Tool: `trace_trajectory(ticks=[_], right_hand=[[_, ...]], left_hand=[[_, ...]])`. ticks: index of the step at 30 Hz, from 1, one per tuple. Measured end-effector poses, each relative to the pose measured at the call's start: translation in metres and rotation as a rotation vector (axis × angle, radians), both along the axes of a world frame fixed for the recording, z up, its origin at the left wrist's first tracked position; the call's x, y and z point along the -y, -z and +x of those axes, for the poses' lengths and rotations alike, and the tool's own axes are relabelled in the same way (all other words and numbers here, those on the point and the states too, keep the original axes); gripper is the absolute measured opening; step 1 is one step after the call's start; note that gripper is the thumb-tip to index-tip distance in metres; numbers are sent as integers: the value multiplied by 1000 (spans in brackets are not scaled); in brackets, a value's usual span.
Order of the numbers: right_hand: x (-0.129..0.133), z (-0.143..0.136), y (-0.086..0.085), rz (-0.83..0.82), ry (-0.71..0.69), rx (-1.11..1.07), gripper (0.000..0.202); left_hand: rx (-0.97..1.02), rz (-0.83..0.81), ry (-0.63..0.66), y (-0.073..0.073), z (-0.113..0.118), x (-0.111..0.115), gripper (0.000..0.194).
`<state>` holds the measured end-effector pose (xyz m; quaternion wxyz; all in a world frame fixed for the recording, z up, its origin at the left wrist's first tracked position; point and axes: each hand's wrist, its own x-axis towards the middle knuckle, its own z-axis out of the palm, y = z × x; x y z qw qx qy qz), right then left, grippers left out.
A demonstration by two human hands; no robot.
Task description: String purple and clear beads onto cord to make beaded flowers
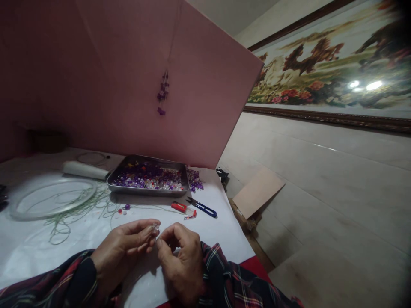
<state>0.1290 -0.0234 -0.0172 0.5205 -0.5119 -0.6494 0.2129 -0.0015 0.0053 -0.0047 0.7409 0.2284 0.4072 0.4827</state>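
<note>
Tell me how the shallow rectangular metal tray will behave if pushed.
The shallow rectangular metal tray likely stays stiff, given its metal walls. Being low and broad, it should resist tipping. The loose purple and clear beads inside would probably shift.

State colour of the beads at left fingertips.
Clear, whitish; the beads show best in the head view.

Whether the right grip (183, 262) pinches anything is too small to tell; the painting (308, 77) at two o'clock and dark object (3, 197) at nine are cut off.
</note>
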Motion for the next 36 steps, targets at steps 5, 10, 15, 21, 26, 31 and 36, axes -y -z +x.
trace_trajectory(ticks=[5, 10, 15, 21, 26, 31, 36], right_hand=[[-1, -1, 0, -41, -11, -16, 15], [-2, 0, -3, -95, -22, -49, 15], [-2, 1, -4, -126, -31, -52, 16], [-1, 0, -4, -125, -36, -51, 13], [-1, 1, -6, -140, -41, -50, 14], [0, 1, -7, -153, -37, -51, 15], [-1, 1, -5, -118, -35, -63, 15]], left_hand=[[5, 30, 46, 7, -3, -1, 10], [13, 20, 64, 10, -5, -1, 12], [12, 20, 47, 11, -4, -1, 15], [13, 13, 61, 14, -5, -3, 14], [19, 42, 84, 15, -5, -3, 18], [2, 61, 103, 16, -5, -2, 21], [19, 31, 115, 12, -4, -1, 28]])
